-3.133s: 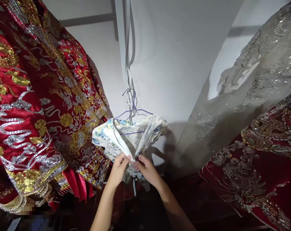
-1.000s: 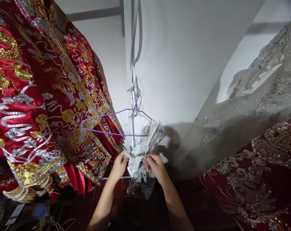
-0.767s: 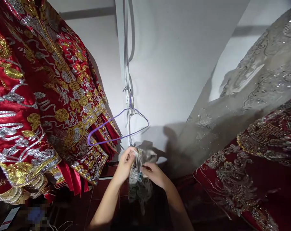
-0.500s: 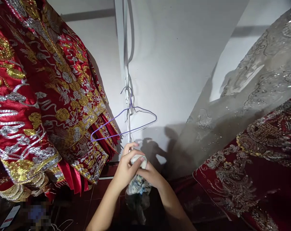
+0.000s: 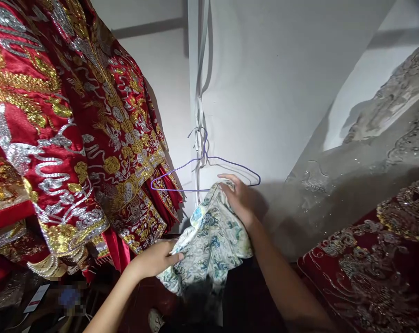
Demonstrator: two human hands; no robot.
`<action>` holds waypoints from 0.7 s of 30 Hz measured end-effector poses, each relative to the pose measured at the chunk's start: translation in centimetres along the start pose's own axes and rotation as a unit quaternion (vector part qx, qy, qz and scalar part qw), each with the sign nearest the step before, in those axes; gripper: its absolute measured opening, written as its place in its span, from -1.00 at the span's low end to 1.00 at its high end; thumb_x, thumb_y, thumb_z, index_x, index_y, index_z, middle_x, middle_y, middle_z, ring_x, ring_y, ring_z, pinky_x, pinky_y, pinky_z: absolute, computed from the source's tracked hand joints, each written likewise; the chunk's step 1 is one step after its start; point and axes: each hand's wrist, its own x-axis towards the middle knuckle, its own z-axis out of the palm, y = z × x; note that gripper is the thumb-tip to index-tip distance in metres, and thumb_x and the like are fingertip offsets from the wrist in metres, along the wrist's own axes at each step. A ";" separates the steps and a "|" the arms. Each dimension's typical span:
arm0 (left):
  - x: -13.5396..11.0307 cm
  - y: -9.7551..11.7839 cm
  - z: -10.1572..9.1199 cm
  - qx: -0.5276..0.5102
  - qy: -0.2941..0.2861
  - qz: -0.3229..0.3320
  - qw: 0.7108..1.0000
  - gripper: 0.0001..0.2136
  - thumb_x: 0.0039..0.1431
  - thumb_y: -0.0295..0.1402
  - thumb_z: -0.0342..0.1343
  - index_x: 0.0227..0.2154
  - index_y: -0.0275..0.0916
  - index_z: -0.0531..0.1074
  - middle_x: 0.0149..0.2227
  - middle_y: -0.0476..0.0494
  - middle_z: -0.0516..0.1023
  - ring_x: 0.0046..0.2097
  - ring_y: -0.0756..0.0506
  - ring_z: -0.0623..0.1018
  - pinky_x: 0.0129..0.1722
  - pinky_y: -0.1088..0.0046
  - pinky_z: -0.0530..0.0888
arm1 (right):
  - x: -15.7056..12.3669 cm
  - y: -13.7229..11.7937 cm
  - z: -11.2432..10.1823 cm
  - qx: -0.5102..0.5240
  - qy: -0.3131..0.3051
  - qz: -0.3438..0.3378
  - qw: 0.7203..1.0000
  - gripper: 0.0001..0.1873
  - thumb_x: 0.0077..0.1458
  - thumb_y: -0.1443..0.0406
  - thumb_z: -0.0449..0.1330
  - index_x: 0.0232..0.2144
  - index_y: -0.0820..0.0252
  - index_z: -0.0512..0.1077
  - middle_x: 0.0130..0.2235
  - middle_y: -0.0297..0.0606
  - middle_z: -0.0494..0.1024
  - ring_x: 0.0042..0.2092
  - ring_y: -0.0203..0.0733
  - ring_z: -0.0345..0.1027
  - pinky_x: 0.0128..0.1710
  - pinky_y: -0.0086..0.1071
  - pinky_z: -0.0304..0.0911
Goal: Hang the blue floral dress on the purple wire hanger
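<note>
Your right hand (image 5: 240,199) is closed on the top of the floral garment (image 5: 209,249), one finger stretched out above the cloth. Your left hand (image 5: 159,258) is pinched on the garment's lower left edge: thumb across the front, other fingers mostly hidden behind the fabric. Hands well apart, cloth spread between them.

All places from the purple hanger (image 5: 205,149). Garment sits in front of and below it, off its wire. Its gathered top overlaps the hanger's bottom bar to your eye; can't tell whether they touch. Your right hand is at that bar, right of its middle; your left is well below, under the bar's left end. Fabric is white with blue, green and yellow print, creased, wider toward the bottom. Lower end fades into shadow.

Hanger itself is level, hooked on the white strap (image 5: 201,55) that runs straight up above it. White wall (image 5: 282,83) behind it.

Left of the hanger: red jacket (image 5: 115,138), heavy gold and silver embroidery, its near edge behind the hanger's left end. Below left: red ribbon (image 5: 115,252), then a white tag (image 5: 36,298) with a red band, far off.

Right of the hanger: sheer grey dress (image 5: 351,152) with sequins. Lower right: dark red beaded garment (image 5: 362,263). Far below the hanger, on the dark floor, you've a light shoe (image 5: 155,320).
</note>
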 end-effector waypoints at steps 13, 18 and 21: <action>3.3 0.3 -12.3 0.112 0.199 0.094 0.969 -0.70 0.24 -0.25 0.02 -0.10 -0.26 0.53 0.00 -0.29 0.55 0.05 -0.28 0.50 0.14 0.14 0.36 | -0.6 3.4 -4.1 -0.144 -0.177 0.051 0.972 -0.63 0.20 0.01 0.08 -0.27 0.13 0.53 -0.53 -0.30 0.50 -0.46 -0.11 0.36 -0.43 -0.31 0.24; 6.6 3.7 -12.6 0.130 0.232 0.185 0.946 -0.83 0.24 -0.30 0.06 -0.29 -0.25 0.51 0.03 -0.30 0.50 0.13 -0.29 0.45 0.17 0.10 0.34 | -1.5 2.1 -3.1 -0.160 -0.182 0.044 0.969 -0.66 0.21 0.07 0.08 -0.22 0.11 0.54 -0.32 -0.18 0.63 -0.25 0.00 0.49 -0.21 -0.24 0.30; 8.1 5.8 -12.7 0.109 0.258 0.250 0.927 -0.85 0.27 -0.37 0.02 -0.18 -0.24 0.44 -0.01 -0.27 0.51 0.09 -0.23 0.48 0.12 0.15 0.39 | -2.5 0.8 -2.0 -0.127 -0.207 0.029 0.970 -0.69 0.22 0.11 0.08 -0.16 0.08 0.54 -0.13 -0.20 0.64 -0.09 0.03 0.49 -0.07 -0.23 0.28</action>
